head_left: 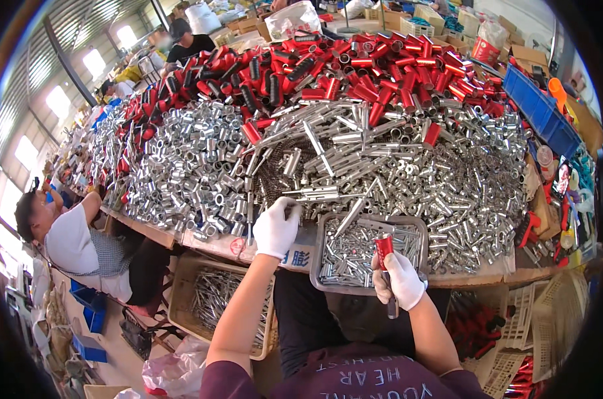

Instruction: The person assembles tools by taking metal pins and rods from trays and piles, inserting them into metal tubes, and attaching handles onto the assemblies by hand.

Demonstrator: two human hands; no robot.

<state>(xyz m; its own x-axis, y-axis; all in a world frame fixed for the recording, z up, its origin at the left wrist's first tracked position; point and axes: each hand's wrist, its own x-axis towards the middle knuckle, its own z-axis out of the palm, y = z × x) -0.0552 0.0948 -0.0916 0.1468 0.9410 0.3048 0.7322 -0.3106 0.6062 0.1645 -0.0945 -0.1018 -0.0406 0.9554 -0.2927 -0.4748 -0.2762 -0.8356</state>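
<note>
My right hand (404, 282), in a white glove, is closed round a red tool handle (384, 249) with a dark lower end showing below the fingers. It is above the near right part of a grey plastic tray (321, 276) of small silver pins and screws. My left hand (277, 229), also gloved in white, is at the table's front edge, left of the tray. Its fingers are curled in a pinch beside silver slotted metal shafts (318, 193); what lies between the fingertips is hidden. A silver rod (355, 209) leans over the tray's far rim.
Silver sleeves (188, 159) are heaped on the left, small metal parts (474, 219) on the right, and red handles (374, 66) at the back. A blue bin (541, 110) stands far right. Below the table is a beige crate (182, 292). A co-worker (85, 243) sits at left.
</note>
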